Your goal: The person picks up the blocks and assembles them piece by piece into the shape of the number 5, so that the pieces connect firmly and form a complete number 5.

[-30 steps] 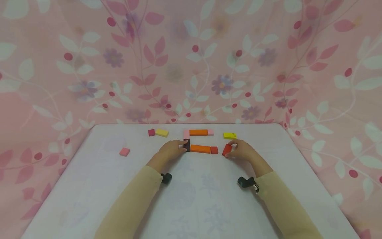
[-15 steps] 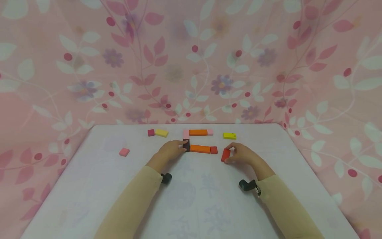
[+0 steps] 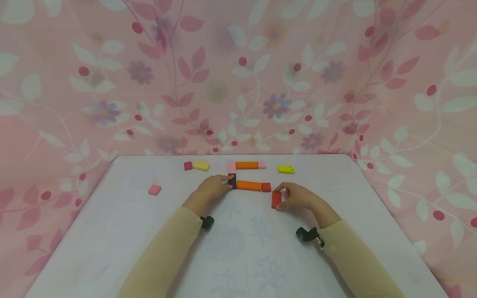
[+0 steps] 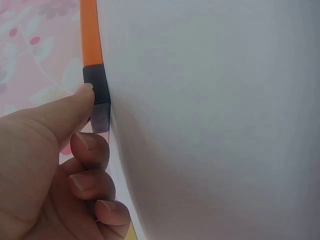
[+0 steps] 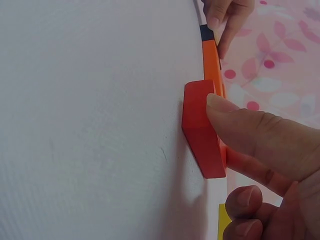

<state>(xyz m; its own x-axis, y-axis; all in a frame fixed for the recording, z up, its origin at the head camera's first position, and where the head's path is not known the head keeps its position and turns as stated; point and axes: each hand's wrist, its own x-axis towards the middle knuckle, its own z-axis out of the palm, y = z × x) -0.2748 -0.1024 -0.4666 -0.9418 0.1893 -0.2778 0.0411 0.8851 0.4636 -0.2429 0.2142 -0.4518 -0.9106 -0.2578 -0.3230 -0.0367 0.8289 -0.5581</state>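
My left hand (image 3: 210,188) holds a black block (image 3: 232,181) between thumb and finger; its dark end shows in the left wrist view beside the thumb. From the black block, an orange block (image 3: 249,186) runs right to a small red block (image 3: 266,187). Just in front and to the right of that, my right hand (image 3: 298,197) pinches a larger red block (image 3: 276,200), seen close up as a red block (image 5: 201,122) in the right wrist view. Behind the black block lies a pink block (image 3: 232,167), followed by another orange block (image 3: 246,165) and a light pink block (image 3: 262,165).
A bright yellow block (image 3: 286,169) lies at the back right. To the back left are a crimson block (image 3: 188,166) and a pale yellow block (image 3: 201,166). A salmon-pink block (image 3: 154,190) sits farther left on the white table (image 3: 112,231), before a floral curtain (image 3: 238,82).
My right hand has brought the larger red block toward me and slightly left, turning it from slanted to nearly straight. My left hand stays at the black block.
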